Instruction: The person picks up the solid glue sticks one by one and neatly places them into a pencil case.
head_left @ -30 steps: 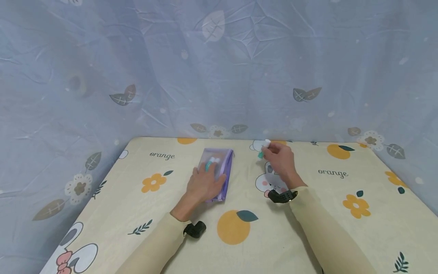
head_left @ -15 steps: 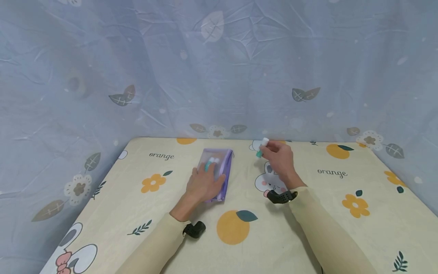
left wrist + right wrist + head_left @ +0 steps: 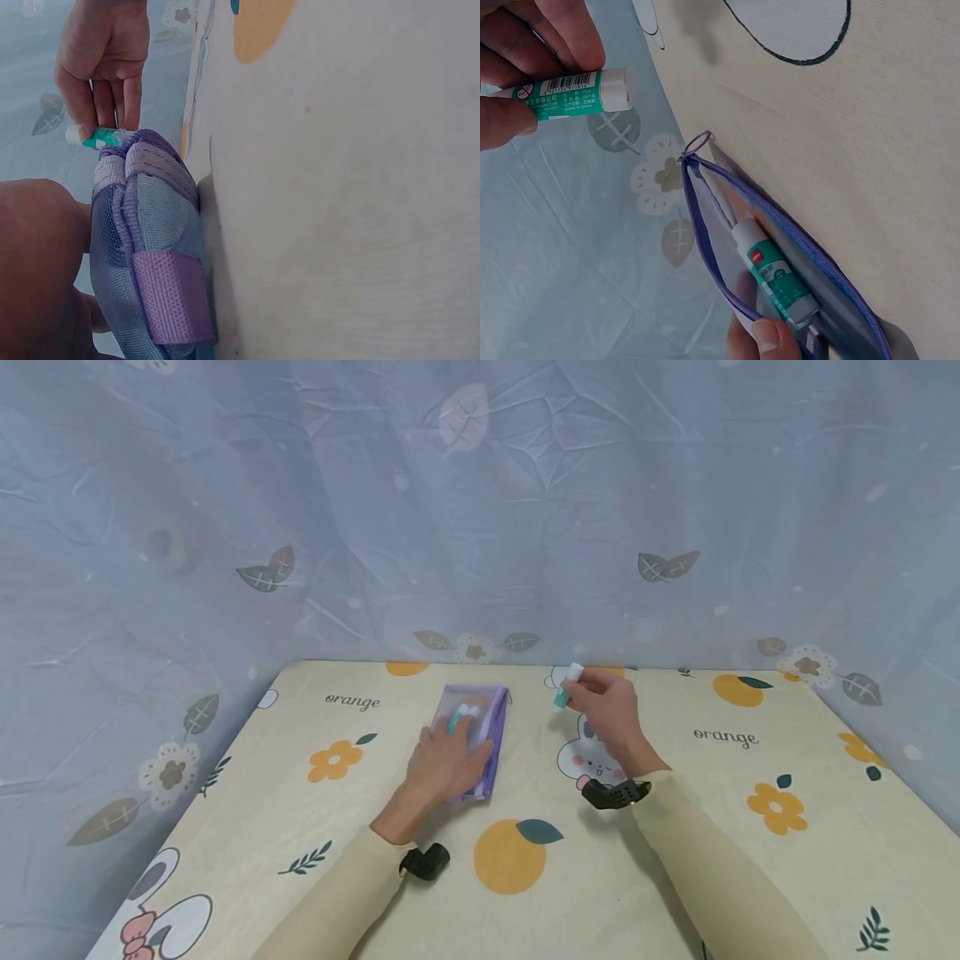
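Note:
My right hand (image 3: 611, 710) pinches a green-and-white glue stick (image 3: 567, 685) between thumb and fingers, in the air to the right of a purple mesh zip pouch (image 3: 495, 735). The glue stick's printed label and barcode show in the right wrist view. My left hand (image 3: 444, 762) lies over the pouch, its thumb and a finger gripping the rim of the opening. The zipper (image 3: 810, 247) is parted, and another glue stick (image 3: 774, 277) lies inside. White ends seen through the mesh in the head view suggest more than one inside.
A cream tablecloth (image 3: 630, 877) printed with oranges, flowers and rabbits covers the table. Behind it hangs a blue-grey curtain (image 3: 480, 510) with leaf prints, close to the far table edge. A pull ring (image 3: 698, 142) sits at the pouch's corner.
My right hand has shifted slightly left, bringing its glue stick a little closer to the pouch. The left hand and the pouch have stayed in place.

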`<state>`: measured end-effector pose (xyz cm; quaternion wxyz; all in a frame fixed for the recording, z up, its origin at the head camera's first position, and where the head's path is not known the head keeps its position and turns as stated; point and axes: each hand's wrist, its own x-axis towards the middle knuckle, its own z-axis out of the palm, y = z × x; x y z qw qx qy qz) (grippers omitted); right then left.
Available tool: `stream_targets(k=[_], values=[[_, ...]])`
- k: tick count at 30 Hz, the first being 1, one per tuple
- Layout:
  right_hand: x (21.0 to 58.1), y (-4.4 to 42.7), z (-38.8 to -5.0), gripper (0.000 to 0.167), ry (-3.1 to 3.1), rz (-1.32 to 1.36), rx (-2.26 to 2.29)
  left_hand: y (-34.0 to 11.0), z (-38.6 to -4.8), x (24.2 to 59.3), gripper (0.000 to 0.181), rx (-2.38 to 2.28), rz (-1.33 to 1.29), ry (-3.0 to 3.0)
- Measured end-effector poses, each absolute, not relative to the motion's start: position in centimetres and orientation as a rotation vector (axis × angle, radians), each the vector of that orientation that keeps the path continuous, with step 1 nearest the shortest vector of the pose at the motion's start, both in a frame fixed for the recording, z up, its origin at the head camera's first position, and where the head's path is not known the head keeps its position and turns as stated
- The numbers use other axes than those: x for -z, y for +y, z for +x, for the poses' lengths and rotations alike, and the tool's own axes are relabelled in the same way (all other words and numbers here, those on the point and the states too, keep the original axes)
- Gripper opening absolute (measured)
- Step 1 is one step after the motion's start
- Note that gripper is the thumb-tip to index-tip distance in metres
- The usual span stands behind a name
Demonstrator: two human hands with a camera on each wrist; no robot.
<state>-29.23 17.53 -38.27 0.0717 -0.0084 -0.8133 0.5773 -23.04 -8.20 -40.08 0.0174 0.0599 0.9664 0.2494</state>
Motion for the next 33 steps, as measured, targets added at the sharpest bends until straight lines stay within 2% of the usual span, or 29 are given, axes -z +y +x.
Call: stream_targets(k=[33], values=[[38.48, 16.71, -28.50, 0.043, -2.429, 0.010, -1.862, -8.13, -23.01, 40.02, 0.067, -0.764, 0.167, 3.016]])
